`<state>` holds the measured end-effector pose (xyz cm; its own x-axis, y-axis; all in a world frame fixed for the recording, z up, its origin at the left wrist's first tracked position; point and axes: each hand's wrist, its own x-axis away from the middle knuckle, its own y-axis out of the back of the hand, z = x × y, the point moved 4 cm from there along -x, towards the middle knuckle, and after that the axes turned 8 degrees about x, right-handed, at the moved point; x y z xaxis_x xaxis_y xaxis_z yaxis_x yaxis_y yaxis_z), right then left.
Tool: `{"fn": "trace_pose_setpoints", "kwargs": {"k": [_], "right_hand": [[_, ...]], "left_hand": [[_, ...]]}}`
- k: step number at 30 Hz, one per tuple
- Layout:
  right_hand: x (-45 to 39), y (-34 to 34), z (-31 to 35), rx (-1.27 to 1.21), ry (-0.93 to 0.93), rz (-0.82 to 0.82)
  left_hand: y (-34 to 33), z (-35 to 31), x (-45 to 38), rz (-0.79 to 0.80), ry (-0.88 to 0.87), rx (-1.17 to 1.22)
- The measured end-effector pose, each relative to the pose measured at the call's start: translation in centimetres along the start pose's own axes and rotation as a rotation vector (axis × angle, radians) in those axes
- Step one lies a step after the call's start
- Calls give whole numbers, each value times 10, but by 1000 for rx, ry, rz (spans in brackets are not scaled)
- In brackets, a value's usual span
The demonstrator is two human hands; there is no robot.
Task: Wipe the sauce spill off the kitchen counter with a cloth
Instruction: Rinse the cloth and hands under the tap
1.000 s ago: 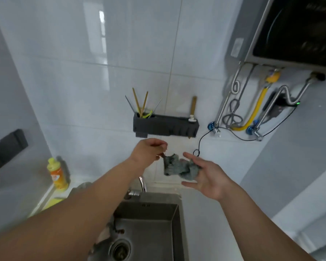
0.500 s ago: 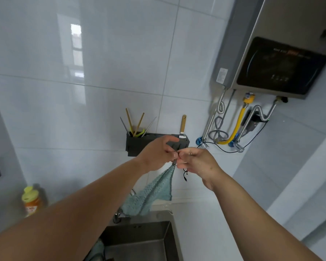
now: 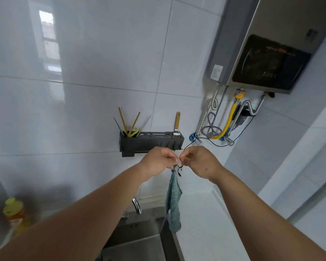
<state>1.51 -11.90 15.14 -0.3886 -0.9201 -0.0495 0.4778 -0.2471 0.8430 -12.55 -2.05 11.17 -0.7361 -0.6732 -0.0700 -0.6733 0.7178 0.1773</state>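
Observation:
A grey-blue cloth (image 3: 173, 202) hangs straight down from its top corner, below the dark wall rack (image 3: 151, 145). My left hand (image 3: 158, 161) and my right hand (image 3: 198, 160) meet fingertip to fingertip at that corner, both pinching the cloth's thin hanging loop. A black cord dangles beside the loop. The white counter (image 3: 201, 223) lies below and to the right of the cloth. No sauce spill shows in this view.
A steel sink (image 3: 139, 240) with a tap (image 3: 136, 205) sits under my left arm. An orange bottle with a yellow cap (image 3: 14, 213) stands at the far left. A water heater (image 3: 267, 59) with pipes and hoses hangs at the upper right.
The cloth went from bunched in my right palm to hanging long from its loop. Both hands rose toward the rack and came together at the loop; the view tilted upward.

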Motion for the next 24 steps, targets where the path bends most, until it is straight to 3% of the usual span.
{"fn": "trace_pose_setpoints", "kwargs": {"k": [6, 9, 13, 14, 18, 21, 24], "right_hand": [[-7, -1, -18, 354, -20, 0], [-11, -10, -40, 130, -55, -72], [-3, -66, -85, -62, -211, 242], [-4, -71, -93, -102, -238, 241], [-43, -61, -107, -143, -60, 154], [-72, -51, -117, -369, -52, 150], [-104, -43, -125, -290, 2, 158]], "left_hand": [[-20, 10, -15, -28, -137, -194], [-25, 27, -17, -126, -183, -294], [-39, 82, -11, 17, 0, -417], [-41, 86, -12, 10, 3, -423], [-46, 80, -46, -111, -21, -367], [-53, 77, -73, -170, 17, -434], [-57, 75, -98, -321, 31, -465]]}}
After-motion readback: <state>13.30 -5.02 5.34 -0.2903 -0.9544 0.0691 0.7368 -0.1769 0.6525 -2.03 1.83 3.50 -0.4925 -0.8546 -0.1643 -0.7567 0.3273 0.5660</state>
